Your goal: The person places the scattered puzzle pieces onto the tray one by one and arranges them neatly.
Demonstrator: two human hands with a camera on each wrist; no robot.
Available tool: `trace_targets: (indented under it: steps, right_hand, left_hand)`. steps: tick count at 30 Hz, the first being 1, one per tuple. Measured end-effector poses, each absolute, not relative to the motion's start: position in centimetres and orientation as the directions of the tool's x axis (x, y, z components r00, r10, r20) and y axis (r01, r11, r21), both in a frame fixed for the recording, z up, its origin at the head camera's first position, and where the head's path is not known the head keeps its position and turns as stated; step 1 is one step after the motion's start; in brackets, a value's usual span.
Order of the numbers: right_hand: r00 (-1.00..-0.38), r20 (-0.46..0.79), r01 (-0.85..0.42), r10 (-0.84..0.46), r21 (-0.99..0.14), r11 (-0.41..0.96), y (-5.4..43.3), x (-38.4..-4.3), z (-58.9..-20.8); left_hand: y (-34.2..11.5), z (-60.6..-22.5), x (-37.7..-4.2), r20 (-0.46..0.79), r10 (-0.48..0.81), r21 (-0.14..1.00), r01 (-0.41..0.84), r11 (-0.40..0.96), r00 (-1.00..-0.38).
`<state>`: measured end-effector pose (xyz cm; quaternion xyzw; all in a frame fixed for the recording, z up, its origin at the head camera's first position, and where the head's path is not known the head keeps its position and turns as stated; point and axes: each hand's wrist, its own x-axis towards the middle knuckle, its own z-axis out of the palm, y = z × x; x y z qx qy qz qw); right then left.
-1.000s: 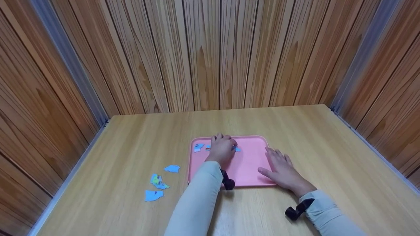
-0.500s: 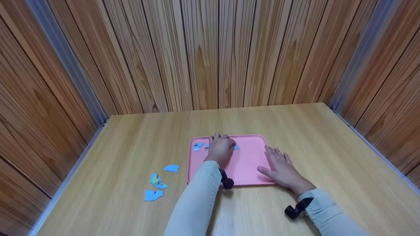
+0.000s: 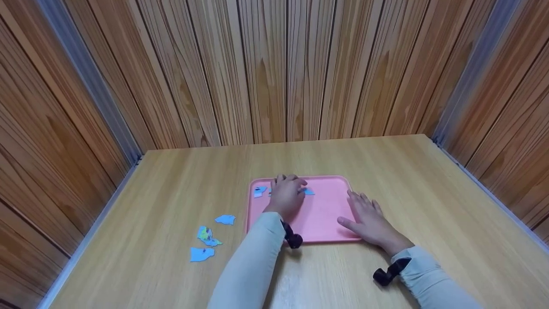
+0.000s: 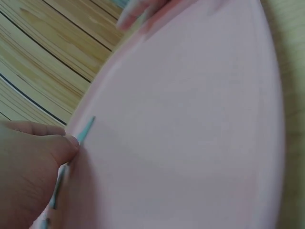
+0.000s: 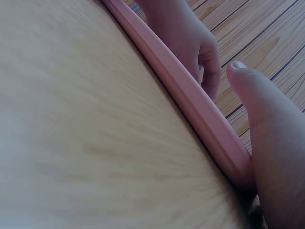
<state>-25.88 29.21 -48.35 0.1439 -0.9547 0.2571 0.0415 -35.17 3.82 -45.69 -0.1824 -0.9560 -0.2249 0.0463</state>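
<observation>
A shallow pink tray (image 3: 324, 219) lies on the table. Over its back left part is my left hand (image 3: 286, 195), fingers bent and a little spread above a row of irregular blue picture pieces. One blue piece (image 3: 309, 192) shows at the right of its thumb and index finger; in the left wrist view, the thumb tip is right at this blue piece (image 4: 86, 130). Another piece (image 3: 259, 191) lies farther left, and what is between them is mostly hidden under the hand. My right hand (image 3: 369, 221) rests at the tray's right edge, fingers extended, thumb over the front corner.
Left of the tray, three loose pieces lie on the wooden table: a blue one (image 3: 225, 219), a blue and green one (image 3: 208, 236), and another blue one (image 3: 202, 254). Wood-panelled walls (image 3: 266, 77) enclose the table at the back and sides.
My left hand has shifted slightly to the left, and its thumb and index finger have parted, showing more of the piece on the right. My right hand stays at the tray's edge.
</observation>
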Motion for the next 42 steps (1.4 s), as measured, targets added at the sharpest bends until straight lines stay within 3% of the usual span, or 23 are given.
trace_targets:
  steps: [4,18,26,33,42]
  right_hand:
    - [-0.957,0.144,-0.289,-0.250,-0.484,0.826,29.2,-25.7,-48.3]
    - [-0.961,0.131,-0.276,-0.243,-0.499,0.821,29.5,-25.7,-48.3]
    - [-0.963,0.127,-0.270,-0.239,-0.497,0.825,29.2,-25.7,-48.2]
    - [-0.962,0.131,-0.274,-0.241,-0.492,0.826,29.2,-25.7,-48.3]
    - [-0.957,0.139,-0.289,-0.254,-0.500,0.816,29.2,-25.8,-48.1]
  left_hand:
    - [2.7,-44.9,-34.5,0.168,0.293,0.492,0.338,0.803,-0.941]
    - [-3.6,-42.5,-31.5,0.281,0.197,0.483,0.316,0.817,-0.939]
    - [-7.3,-42.7,-29.5,0.202,0.089,0.557,0.190,0.809,-0.975]
    - [-10.2,-42.8,-27.6,0.046,-0.015,0.677,0.020,0.736,-0.999]
    - [-15.5,-44.3,-26.1,0.152,0.042,0.653,0.132,0.746,-0.988]
